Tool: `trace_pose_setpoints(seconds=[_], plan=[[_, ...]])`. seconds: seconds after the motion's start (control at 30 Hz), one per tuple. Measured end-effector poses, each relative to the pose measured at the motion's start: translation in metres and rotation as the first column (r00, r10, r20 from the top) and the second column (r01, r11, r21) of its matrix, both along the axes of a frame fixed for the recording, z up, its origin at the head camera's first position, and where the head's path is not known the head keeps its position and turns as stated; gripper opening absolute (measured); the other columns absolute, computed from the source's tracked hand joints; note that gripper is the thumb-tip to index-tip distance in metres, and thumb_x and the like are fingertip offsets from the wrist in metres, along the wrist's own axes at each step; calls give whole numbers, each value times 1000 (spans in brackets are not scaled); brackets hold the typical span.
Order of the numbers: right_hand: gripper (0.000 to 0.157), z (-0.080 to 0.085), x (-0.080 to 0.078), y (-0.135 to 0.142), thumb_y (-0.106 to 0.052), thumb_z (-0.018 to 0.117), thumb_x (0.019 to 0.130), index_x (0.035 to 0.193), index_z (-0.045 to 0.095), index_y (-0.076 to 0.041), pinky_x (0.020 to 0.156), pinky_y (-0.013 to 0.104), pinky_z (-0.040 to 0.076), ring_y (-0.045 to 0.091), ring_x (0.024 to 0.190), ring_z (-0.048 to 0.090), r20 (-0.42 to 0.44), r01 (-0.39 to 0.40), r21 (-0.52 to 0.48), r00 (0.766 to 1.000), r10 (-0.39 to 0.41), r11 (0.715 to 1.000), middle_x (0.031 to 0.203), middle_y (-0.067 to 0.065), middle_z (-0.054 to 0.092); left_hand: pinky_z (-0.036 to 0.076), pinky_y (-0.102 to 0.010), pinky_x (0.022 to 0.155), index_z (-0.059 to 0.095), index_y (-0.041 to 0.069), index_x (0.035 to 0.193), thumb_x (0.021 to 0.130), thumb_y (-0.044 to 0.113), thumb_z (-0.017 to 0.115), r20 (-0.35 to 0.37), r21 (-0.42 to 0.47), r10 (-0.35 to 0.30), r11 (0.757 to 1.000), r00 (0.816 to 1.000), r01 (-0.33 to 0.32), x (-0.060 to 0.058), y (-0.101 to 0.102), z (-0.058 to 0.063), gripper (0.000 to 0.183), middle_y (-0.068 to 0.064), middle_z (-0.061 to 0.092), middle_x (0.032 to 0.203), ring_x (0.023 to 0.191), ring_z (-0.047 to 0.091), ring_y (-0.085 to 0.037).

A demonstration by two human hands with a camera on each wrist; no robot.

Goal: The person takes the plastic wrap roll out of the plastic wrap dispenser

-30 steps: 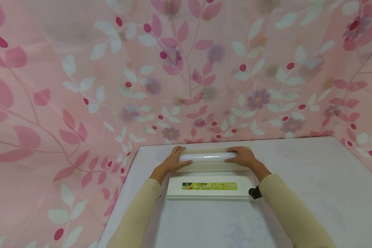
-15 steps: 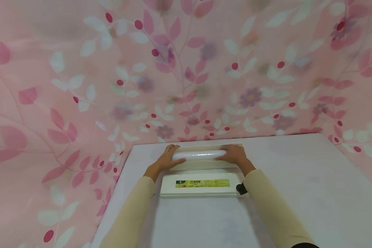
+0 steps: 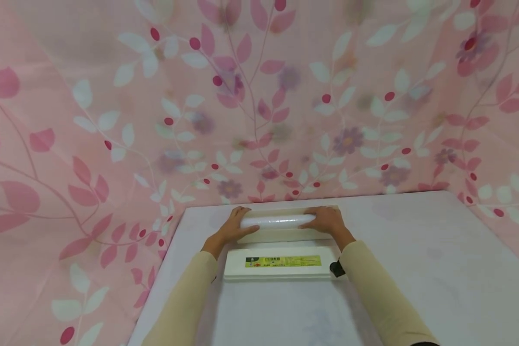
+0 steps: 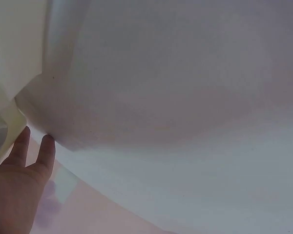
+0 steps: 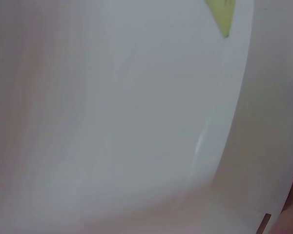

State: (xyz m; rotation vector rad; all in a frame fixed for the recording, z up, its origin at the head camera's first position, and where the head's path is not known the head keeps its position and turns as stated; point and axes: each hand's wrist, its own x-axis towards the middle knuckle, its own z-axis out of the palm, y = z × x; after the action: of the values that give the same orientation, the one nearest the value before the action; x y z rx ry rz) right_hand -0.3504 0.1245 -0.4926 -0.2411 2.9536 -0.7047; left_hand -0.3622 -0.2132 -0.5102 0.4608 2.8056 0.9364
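A glossy roll of white cling film lies in a long cream box base near the table's far edge. My left hand holds the roll's left end, fingers on the far side and thumb on the near side. At the other end my right hand grips it likewise, its thumb pointing inward. In the left wrist view, two fingers of the left hand reach up beside the cream box end. A white lid with a green-yellow label lies just nearer than the base.
A pale cloth covers the table. Behind it and at both sides rises a pink fabric with leaves and flowers. A small black object at my right wrist overlaps the lid's right end.
The head view has shifted, so everything appears a little further left. My right hand has slid slightly inward along the roll; the left keeps its place, and box and lid stay put.
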Motion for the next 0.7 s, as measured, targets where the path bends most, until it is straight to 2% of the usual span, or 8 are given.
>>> trace_pose_setpoints(seconds=[0.23,0.43,0.7], plan=[[67,2,3,-5,-56,78,76,131,65,-19,107,61,27,35,121,53,8,19,-30,1000,-18,999,130,9,65,35,-54,113,36,20,150,86,59,68,-26,9,4,1000,1000,-4,0,-2,-3,82,-8,26,155,132,41,-30],[69,1,3,-5,-56,78,76,132,64,-19,107,60,27,34,120,54,27,37,-10,999,-37,999,130,9,65,33,-56,114,35,21,150,85,60,68,18,10,7,1000,1000,-7,-1,0,-4,83,-9,23,157,134,39,-32],[70,0,-1,-2,-58,77,76,131,64,-17,100,59,30,34,120,55,12,-4,9,1000,4,1000,131,9,65,35,-55,113,32,22,152,86,59,67,-9,-34,-6,999,1000,6,1,-2,-2,84,-9,25,156,132,41,-32]])
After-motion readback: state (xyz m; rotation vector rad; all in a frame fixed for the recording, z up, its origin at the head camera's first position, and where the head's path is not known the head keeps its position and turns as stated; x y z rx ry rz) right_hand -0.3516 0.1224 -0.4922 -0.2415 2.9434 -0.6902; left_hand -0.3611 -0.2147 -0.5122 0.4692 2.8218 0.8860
